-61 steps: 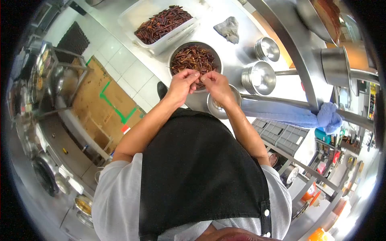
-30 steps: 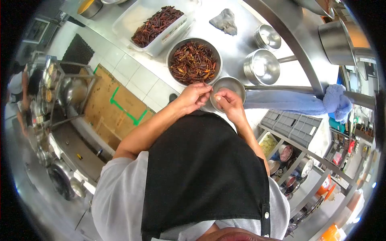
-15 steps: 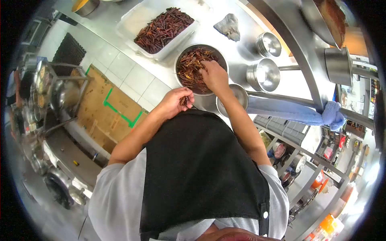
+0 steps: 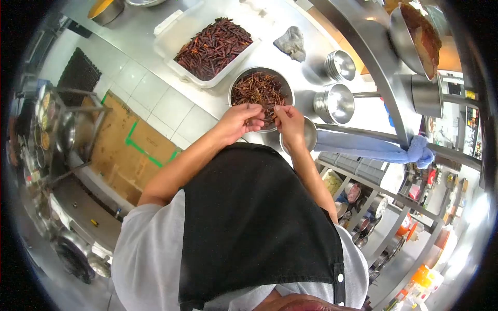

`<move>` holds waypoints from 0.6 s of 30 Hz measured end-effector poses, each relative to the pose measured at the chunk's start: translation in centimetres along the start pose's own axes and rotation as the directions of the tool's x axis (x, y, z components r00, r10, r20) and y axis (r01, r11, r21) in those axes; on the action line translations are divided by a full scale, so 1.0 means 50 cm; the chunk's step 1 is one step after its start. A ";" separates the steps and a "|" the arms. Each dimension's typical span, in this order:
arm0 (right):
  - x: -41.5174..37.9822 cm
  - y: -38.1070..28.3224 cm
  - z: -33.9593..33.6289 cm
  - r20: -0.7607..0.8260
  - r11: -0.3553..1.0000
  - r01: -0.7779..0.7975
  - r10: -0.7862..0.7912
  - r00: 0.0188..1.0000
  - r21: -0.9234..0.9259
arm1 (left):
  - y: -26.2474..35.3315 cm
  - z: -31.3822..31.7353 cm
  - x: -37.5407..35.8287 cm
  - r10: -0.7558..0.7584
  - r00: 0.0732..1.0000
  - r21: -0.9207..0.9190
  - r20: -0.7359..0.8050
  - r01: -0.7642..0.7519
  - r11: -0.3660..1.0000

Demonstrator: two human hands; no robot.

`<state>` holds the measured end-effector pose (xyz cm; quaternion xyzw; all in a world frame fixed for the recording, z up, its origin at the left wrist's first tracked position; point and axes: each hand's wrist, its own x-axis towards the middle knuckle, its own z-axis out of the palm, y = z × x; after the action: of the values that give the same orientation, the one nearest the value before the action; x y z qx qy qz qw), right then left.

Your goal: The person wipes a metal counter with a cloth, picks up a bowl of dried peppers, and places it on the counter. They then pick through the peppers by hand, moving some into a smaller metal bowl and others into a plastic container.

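Dark red dried chilies with pale stems fill a round metal pot on the steel counter. Over the pot's near edge, my left hand is closed, palm turned inward, with dried chilies in its curled fingers, mostly hidden. My right hand faces it on the other side, thumb and fingertips pinched on what looks like a dried chili, too small to see well. Beyond the pot stands a clear plastic tub holding a larger heap of dried chilies. A smaller metal bowl sits partly behind my right wrist.
A crumpled grey cloth lies beside stacks of metal bowls. A steel shelf post rises at the right, with a blue towel tied along a rail. Cardboard covers the floor at left.
My right hand has come out of the pot toward me and now meets my left. The left hand has moved up and right, to the pot's near rim.
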<state>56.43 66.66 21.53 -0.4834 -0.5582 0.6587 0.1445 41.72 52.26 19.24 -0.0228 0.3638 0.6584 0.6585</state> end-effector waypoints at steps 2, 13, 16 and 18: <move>-0.024 0.001 0.008 0.070 0.999 -0.007 0.011 0.997 -0.044 | -0.012 0.002 0.011 0.009 1.000 0.041 -0.004 -0.009 0.999; 0.082 -0.005 0.059 0.346 0.445 0.564 -0.480 0.806 -0.696 | -0.010 -0.091 -0.050 -0.028 0.993 -0.070 -0.117 0.020 0.997; 0.109 0.027 0.088 0.423 0.265 0.660 -0.591 0.687 -0.703 | 0.004 -0.091 -0.080 -0.014 0.992 -0.041 -0.129 0.009 0.999; 0.118 0.025 0.090 0.389 0.311 0.615 -0.552 0.738 -0.725 | 0.011 -0.086 -0.088 0.013 0.990 0.009 -0.138 -0.012 1.000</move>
<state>50.35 67.87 17.23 -0.2342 -0.9358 0.2388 0.1114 39.88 46.39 18.56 -0.0634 0.4111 0.6579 0.6278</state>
